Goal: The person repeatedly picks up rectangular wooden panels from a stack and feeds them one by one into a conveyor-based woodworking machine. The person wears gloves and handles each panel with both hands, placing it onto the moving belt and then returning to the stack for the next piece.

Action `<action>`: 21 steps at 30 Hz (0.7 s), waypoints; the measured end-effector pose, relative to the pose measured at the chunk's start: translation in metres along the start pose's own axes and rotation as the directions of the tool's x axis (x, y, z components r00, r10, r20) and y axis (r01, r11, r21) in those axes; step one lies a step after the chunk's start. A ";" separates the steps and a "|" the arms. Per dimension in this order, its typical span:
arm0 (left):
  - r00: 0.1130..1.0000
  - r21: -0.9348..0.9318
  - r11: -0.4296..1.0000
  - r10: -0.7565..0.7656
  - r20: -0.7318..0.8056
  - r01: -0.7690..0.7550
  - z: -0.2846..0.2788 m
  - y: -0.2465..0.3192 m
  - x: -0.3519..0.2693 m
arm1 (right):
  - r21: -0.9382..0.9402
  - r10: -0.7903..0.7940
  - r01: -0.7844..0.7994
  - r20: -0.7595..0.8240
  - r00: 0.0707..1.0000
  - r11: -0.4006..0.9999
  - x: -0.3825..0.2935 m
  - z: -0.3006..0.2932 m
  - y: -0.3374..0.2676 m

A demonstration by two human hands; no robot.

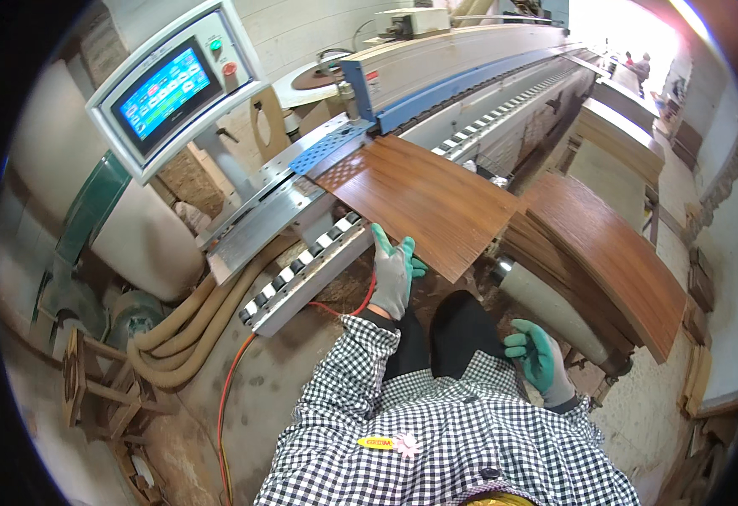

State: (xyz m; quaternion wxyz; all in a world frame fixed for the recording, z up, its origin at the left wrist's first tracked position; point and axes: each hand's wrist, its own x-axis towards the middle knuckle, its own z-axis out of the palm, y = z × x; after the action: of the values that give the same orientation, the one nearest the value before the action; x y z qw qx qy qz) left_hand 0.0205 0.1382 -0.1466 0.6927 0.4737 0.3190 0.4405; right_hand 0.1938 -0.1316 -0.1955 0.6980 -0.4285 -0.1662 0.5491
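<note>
A wood-grain panel (429, 202) lies partly on the infeed of an edge banding machine (470, 69), its far left edge by a blue perforated guard plate (331, 148). My left hand (395, 275), in a grey and green coated work glove, is at the panel's near left edge with fingers spread. Whether it presses on the edge is hard to tell. My right hand (539, 364), gloved alike, hangs empty beside my right thigh, fingers loosely bent and apart. Close to my left hand is a support rail with black and white rollers (302, 265).
At right, more wood-grain panels (609, 246) are stacked beside a grey cylinder (552, 310). A control panel with a lit touchscreen (165, 88) stands at upper left. Ribbed hoses (185, 360), a red hose (224, 405) and a wooden stool (106, 386) are on the left.
</note>
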 end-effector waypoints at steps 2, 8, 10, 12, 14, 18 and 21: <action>1.000 0.042 0.999 0.018 0.000 -0.018 0.013 -0.001 0.013 | 0.085 -0.082 0.092 -0.112 0.990 0.992 -0.013 -0.032 -0.004; 0.993 0.030 1.000 -0.003 0.122 -0.001 0.023 -0.017 0.046 | 0.000 -0.439 0.567 -0.632 0.638 0.824 -0.093 -0.149 -0.039; 0.992 0.030 0.999 0.016 0.128 -0.020 0.008 -0.033 0.047 | -0.149 -0.463 0.599 -0.784 0.413 0.787 -0.112 -0.173 -0.050; 0.997 0.134 0.990 -0.061 0.055 0.054 -0.012 -0.057 0.038 | -0.419 -0.565 0.545 -0.816 0.125 0.726 -0.131 -0.195 -0.070; 0.999 0.266 0.964 -0.004 0.043 -0.007 -0.035 -0.087 0.019 | -0.456 -0.602 0.449 -0.752 0.267 0.768 -0.137 -0.215 -0.085; 1.000 0.588 0.808 -0.011 -0.025 0.024 -0.078 -0.135 -0.023 | -0.837 -0.790 0.253 -0.294 0.538 0.484 -0.128 -0.242 -0.103; 0.979 0.786 0.587 0.172 0.112 -0.194 -0.093 -0.149 -0.031 | -0.548 -0.619 0.317 -0.551 0.559 0.774 -0.124 -0.245 -0.119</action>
State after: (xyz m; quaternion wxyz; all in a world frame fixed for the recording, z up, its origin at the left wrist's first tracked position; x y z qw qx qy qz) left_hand -0.0261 0.1200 -0.3177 0.3662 0.7665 0.4221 0.3166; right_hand 0.3979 -0.3493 -0.2144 0.7290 -0.6716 -0.1008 0.0858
